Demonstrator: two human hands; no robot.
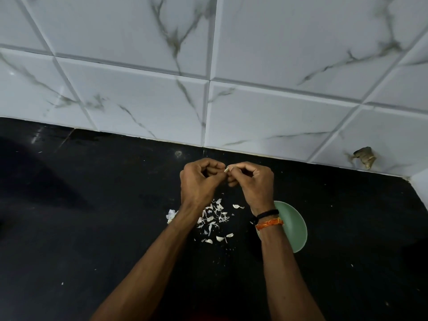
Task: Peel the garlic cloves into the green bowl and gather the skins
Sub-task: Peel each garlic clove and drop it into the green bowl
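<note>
Both hands are raised above the black counter, fingertips meeting. A small pale garlic clove (226, 169) is pinched between them: my left hand (199, 179) curls its fingers onto it from the left, and my right hand (252, 179) pinches it from the right. Below the hands, several white garlic skins (214, 216) lie scattered on the counter. A green bowl (294, 225) sits to the right, partly hidden behind my right wrist; its inside is mostly out of sight. A piece of garlic bulb (171, 215) pokes out from behind my left forearm.
The black counter (92, 216) runs back to a white marble-patterned tiled wall (208, 77). A broken hole in the tile (364, 157) shows at the right. The wall turns a corner at the far right (419, 186).
</note>
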